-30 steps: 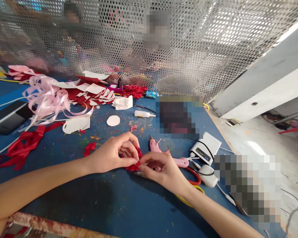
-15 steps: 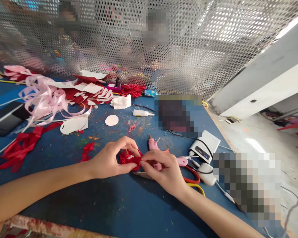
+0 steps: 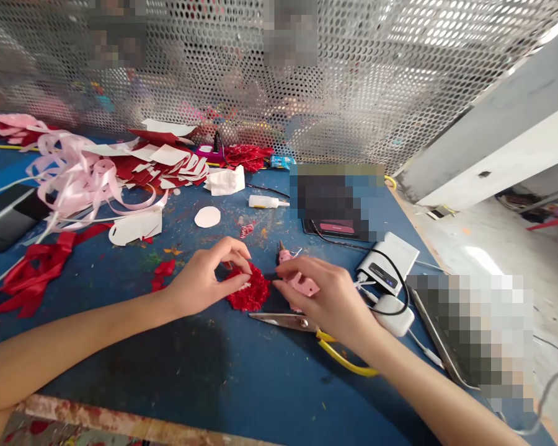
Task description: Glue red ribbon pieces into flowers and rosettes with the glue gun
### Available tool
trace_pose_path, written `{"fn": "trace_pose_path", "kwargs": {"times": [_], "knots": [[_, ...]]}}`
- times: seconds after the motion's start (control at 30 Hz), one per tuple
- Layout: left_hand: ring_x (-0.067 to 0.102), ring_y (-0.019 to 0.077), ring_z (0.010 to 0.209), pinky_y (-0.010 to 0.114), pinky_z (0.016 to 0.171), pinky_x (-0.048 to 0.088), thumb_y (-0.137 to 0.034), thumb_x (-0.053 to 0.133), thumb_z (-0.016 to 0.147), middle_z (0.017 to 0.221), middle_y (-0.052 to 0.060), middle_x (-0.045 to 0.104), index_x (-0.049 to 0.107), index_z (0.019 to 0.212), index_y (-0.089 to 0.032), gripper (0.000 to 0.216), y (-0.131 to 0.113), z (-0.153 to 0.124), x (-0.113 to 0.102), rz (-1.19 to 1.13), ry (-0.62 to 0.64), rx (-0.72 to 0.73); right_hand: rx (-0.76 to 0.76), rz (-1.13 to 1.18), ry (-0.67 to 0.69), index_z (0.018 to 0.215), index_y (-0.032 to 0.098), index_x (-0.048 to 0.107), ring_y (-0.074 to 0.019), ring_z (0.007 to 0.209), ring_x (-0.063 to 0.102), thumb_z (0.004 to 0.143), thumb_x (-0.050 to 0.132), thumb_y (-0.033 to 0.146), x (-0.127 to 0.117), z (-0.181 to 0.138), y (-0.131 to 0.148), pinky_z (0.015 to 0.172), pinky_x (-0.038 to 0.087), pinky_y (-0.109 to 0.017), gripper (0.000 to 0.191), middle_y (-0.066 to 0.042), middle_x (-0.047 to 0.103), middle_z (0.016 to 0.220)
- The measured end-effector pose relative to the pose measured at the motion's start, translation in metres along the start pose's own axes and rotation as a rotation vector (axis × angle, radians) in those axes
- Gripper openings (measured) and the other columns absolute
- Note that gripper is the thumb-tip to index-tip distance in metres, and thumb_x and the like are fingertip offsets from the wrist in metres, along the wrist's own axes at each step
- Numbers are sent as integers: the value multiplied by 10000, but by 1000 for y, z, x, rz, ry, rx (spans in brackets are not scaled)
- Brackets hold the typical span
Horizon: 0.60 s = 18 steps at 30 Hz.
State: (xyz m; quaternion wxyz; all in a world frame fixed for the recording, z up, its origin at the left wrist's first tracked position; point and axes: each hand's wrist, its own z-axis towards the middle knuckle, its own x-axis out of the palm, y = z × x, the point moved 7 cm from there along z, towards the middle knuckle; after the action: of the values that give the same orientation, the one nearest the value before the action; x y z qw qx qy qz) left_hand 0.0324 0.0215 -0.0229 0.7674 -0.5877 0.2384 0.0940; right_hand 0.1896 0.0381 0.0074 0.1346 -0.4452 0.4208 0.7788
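A ruffled red ribbon flower (image 3: 255, 292) is pinched at its upper left edge between the thumb and fingers of my left hand (image 3: 209, 272). Just right of the flower, my right hand (image 3: 330, 294) has its thumb and index fingertip a little apart, with nothing visible between them. Partly behind that hand lies a pink glue gun (image 3: 303, 284), its dark nozzle pointing away from me. Below the flower, scissors (image 3: 283, 319) with a yellow handle lie on the blue table (image 3: 167, 378); my right hand covers part of them.
Pink ribbon (image 3: 74, 179), red ribbon (image 3: 39, 269) and a pile of red and white scraps (image 3: 167, 164) lie left. A white disc (image 3: 208, 217) and small bottle (image 3: 267, 202) are beyond my hands. A cabled power bank (image 3: 390, 260) sits right. Perforated metal (image 3: 242, 80) borders the back.
My right fingers have come away from the red flower and moved slightly right. The flower has tilted, showing more of its ruffled face, while my left hand keeps hold.
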Motion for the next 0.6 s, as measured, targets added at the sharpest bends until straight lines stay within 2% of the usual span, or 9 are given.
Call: {"fn": "trace_pose_path", "kwargs": {"times": [0.07, 0.2, 0.33, 0.4, 0.53, 0.6], "knots": [[649, 135, 824, 168, 495, 421, -204, 579, 807, 847, -17, 696, 466, 968, -231, 198, 7, 2, 2, 46, 52, -44, 26, -121, 55, 829, 198, 632, -155, 753, 631, 837, 526, 248, -8, 3, -10, 650, 470, -258, 118, -30, 685, 847], [652, 138, 832, 255, 749, 467, -189, 558, 817, 868, -36, 703, 494, 973, -236, 175, 14, 3, 11, 232, 132, -2, 56, -276, 119, 896, 200, 637, -188, 847, 626, 859, 484, 285, -15, 7, -23, 712, 481, -295, 179, -50, 671, 958], [639, 163, 880, 291, 795, 451, -183, 537, 825, 884, -29, 710, 525, 968, -238, 153, 16, 3, 17, 379, 148, 53, 54, -343, 145, 930, 200, 632, -191, 874, 624, 859, 464, 258, -13, 7, -28, 743, 491, -304, 191, -53, 661, 1003], [642, 159, 871, 284, 795, 450, -191, 554, 814, 867, -36, 714, 530, 954, -239, 149, 17, 4, 16, 348, 128, 37, 55, -428, 219, 965, 186, 628, -208, 903, 621, 831, 468, 193, -9, 5, -32, 765, 495, -327, 208, -67, 656, 1035], [651, 133, 778, 240, 743, 463, -201, 599, 775, 813, -44, 718, 529, 928, -231, 171, 24, 8, 5, 155, 30, -58, 60, -566, 481, 1059, 144, 602, -254, 978, 602, 753, 500, 136, 8, -6, -42, 797, 503, -386, 323, -105, 628, 1117], [638, 122, 703, 224, 678, 468, -210, 617, 758, 788, -33, 716, 525, 904, -219, 172, 30, 9, 0, 51, -34, -114, 56, -638, 536, 1110, 135, 578, -266, 997, 594, 697, 515, 96, 15, -11, -45, 782, 509, -388, 419, -113, 613, 1146]]}}
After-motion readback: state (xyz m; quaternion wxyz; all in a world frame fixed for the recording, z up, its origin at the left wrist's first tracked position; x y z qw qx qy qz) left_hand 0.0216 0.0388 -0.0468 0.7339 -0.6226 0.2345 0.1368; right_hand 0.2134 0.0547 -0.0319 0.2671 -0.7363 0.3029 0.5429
